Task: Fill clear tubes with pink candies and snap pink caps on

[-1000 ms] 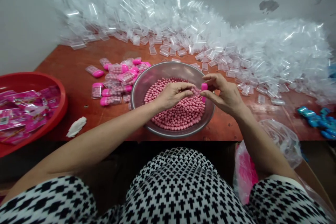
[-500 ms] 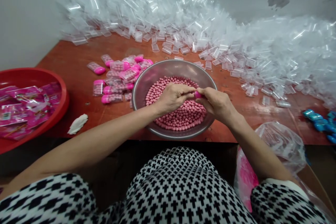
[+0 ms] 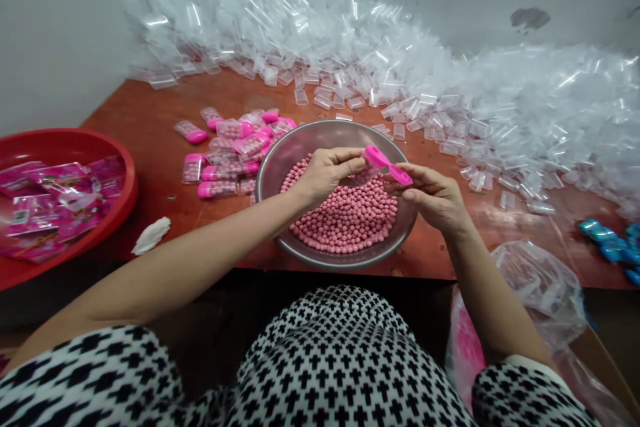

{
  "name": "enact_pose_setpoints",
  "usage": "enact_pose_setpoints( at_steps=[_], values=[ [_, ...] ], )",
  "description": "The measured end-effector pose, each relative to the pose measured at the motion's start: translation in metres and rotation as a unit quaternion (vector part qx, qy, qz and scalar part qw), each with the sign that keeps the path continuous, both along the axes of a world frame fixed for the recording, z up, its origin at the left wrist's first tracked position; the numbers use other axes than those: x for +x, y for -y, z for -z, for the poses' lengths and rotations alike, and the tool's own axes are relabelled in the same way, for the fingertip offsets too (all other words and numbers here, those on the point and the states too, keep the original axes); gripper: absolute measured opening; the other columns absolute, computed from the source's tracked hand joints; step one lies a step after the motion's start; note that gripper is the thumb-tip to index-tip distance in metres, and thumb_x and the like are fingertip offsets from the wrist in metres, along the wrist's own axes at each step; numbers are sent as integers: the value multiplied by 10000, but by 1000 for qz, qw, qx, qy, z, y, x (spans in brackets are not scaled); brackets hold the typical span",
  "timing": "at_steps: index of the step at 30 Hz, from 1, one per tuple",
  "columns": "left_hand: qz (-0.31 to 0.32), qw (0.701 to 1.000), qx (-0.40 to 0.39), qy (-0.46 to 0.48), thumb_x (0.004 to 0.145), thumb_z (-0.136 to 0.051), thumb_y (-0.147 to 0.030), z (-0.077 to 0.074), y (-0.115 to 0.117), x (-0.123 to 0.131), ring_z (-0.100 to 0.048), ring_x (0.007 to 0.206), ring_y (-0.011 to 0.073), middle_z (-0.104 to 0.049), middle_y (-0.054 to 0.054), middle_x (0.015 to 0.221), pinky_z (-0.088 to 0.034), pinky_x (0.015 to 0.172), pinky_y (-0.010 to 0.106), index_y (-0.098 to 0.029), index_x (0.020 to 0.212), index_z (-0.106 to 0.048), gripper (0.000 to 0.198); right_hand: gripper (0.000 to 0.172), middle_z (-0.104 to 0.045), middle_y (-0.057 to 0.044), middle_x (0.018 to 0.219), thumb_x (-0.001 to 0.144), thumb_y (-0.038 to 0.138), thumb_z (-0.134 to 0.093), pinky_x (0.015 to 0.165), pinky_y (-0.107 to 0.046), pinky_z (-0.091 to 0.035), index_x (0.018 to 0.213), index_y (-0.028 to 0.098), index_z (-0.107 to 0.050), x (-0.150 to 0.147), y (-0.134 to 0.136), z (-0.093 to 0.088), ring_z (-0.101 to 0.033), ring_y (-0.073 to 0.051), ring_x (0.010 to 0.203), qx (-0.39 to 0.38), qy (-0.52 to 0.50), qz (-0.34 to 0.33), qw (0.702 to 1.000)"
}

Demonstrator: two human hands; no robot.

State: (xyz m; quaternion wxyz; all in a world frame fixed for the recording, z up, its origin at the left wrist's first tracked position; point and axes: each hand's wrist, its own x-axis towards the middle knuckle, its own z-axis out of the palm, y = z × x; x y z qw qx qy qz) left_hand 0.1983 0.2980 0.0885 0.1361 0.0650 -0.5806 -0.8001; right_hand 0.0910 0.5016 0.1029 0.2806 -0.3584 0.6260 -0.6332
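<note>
Above the bowl, my left hand (image 3: 327,173) pinches a small clear plastic container whose pink flip-top cap (image 3: 376,157) stands open. The cap's lid is folded out to the right. Against that lid are the fingers of my right hand (image 3: 433,195), with the thumb just below it. Whether the container has anything inside is hard to make out. Under both hands, the metal bowl (image 3: 275,230) holds many round pink candy-like balls (image 3: 345,223). Left of the bowl lie several filled containers with pink caps (image 3: 220,172).
Clear empty containers (image 3: 350,33) are heaped along the wall. A red basin (image 3: 127,177) with pink packets (image 3: 55,203) stands at left, near a crumpled white piece (image 3: 151,235). At right are blue wrapped items (image 3: 603,237) and a plastic bag (image 3: 537,280) below the table edge.
My hands have moved slightly apart. The pink cap, mostly covered by my fingers before, now shows with its lid flipped open. The view has shifted a little.
</note>
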Motion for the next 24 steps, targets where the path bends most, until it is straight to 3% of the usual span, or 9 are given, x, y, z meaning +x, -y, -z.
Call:
enact_pose_setpoints(
  at_steps=[4,7,9,11,13,16,20,24],
  values=[
    [5,989,-139,-45,765,-794,-415,0,-1,2,-704,908,210,-780,83,1000,-563,862,346,-179,1000,-802,333,370,-723,5,778,675,471,-859,745,-330,-617,911,217,-731,0,13,-2,-691,-143,653,-16,17,39,999],
    [-8,969,-232,-88,816,-751,-394,3,1,4,-683,937,212,-775,67,960,-535,926,371,-216,963,-810,239,461,-714,-2,883,615,530,-872,725,-315,-623,905,216,-698,-2,27,-8,-687,-144,738,6,63,19,998],
    [-26,955,-272,-117,813,-757,-358,7,3,3,-664,1005,217,-759,73,988,-501,987,377,-230,952,-812,196,508,-720,-32,991,608,542,-864,770,-361,-631,953,217,-681,-2,33,-12,-702,-180,853,39,123,-42,991],
    [-39,948,-284,-136,816,-754,-328,9,3,3,-643,1073,218,-740,77,1034,-473,1027,372,-243,971,-810,185,481,-731,-63,989,642,551,-825,809,-428,-628,939,204,-675,-1,37,-13,-710,-221,901,75,188,-110,973],
    [-40,948,-286,-137,833,-733,-309,11,2,3,-630,1101,214,-726,72,1060,-461,1041,366,-253,982,-807,175,420,-741,-69,892,654,525,-798,825,-468,-622,882,193,-680,2,40,-13,-716,-239,867,92,241,-137,956],
    [-40,948,-287,-132,846,-712,-300,10,1,3,-636,1063,212,-735,59,1026,-475,1018,366,-252,942,-805,142,344,-723,-35,737,597,424,-812,818,-460,-626,816,187,-693,9,46,-10,-705,-223,759,71,278,-80,955],
    [-35,949,-285,-128,847,-690,-280,9,0,3,-650,1011,209,-754,46,966,-491,973,350,-240,907,-801,132,314,-705,-11,689,570,364,-816,813,-423,-631,790,182,-686,18,54,-4,-687,-197,705,38,271,4,962],
    [-44,952,-284,-109,831,-694,-258,6,-1,3,-663,1001,216,-765,52,963,-491,963,345,-224,896,-802,131,423,-716,-48,722,667,554,-765,788,-427,-636,852,189,-656,19,59,0,-719,-228,756,58,247,-10,967]
  ],
)
